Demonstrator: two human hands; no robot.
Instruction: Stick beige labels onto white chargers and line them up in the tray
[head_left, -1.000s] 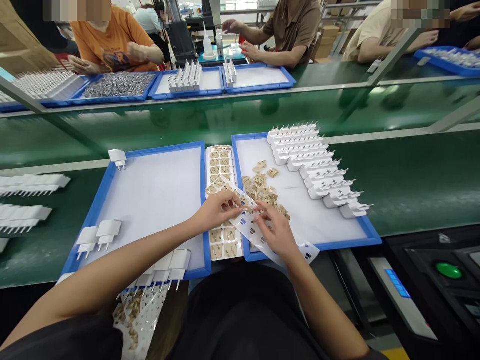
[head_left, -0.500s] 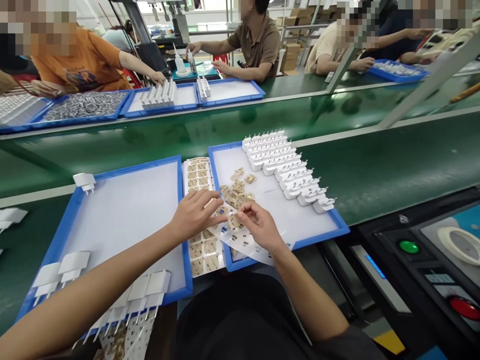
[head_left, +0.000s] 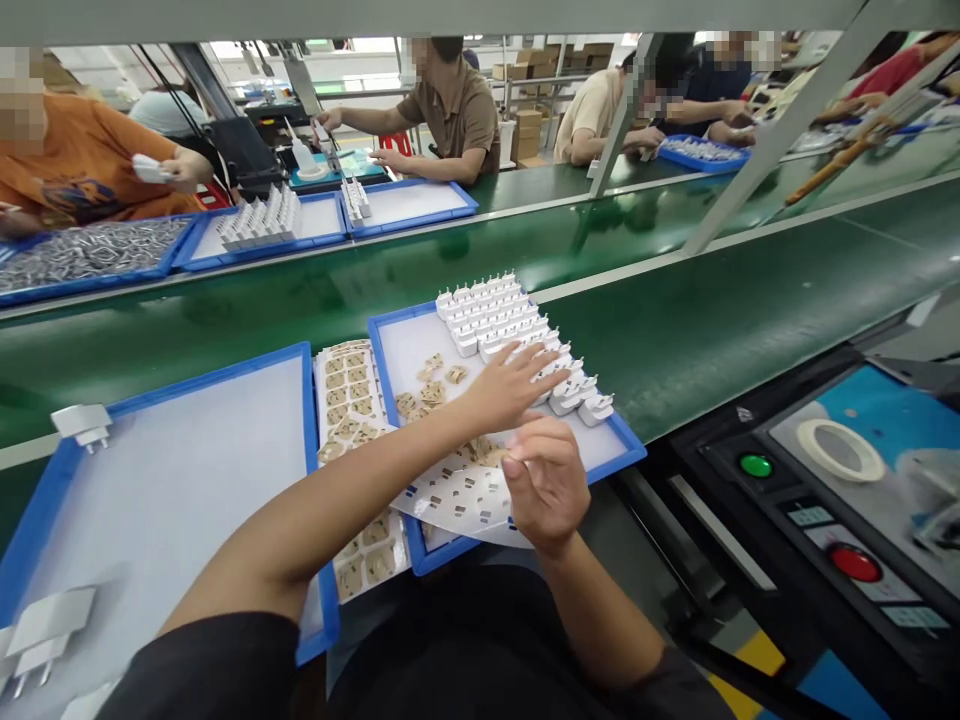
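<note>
Green belt (head_left: 337, 295) runs across mid-frame, co-worker in brown (head_left: 469, 115) up top. My L hand (head_left: 514, 385), fingers spread, is over the white plugs (head_left: 480, 318) in the blue tray (head_left: 621, 458), ctr-right; can't tell if it touches one. R hand (head_left: 547, 485), just below, seems to pinch a tan sticker (head_left: 491, 455); best held by its edge, imo, w/ plug rows undisturbed. Vs half a sec ago, L's off the backing sheet (head_left: 454, 498) & over at the plugs.

Across the green conveyor (head_left: 262, 320), a co-worker in an orange T-shirt (head_left: 90, 150) is working behind a blue tray (head_left: 184, 246) of metal pieces (head_left: 97, 250). A white squeeze bottle (head_left: 304, 157) is standing near a co-worker in brown (head_left: 457, 110), while cardboard boxes (head_left: 529, 132) are resting farther back. At right, a tape roll (head_left: 807, 440) is lying near a green button (head_left: 755, 466) and a red button (head_left: 855, 562).
</note>
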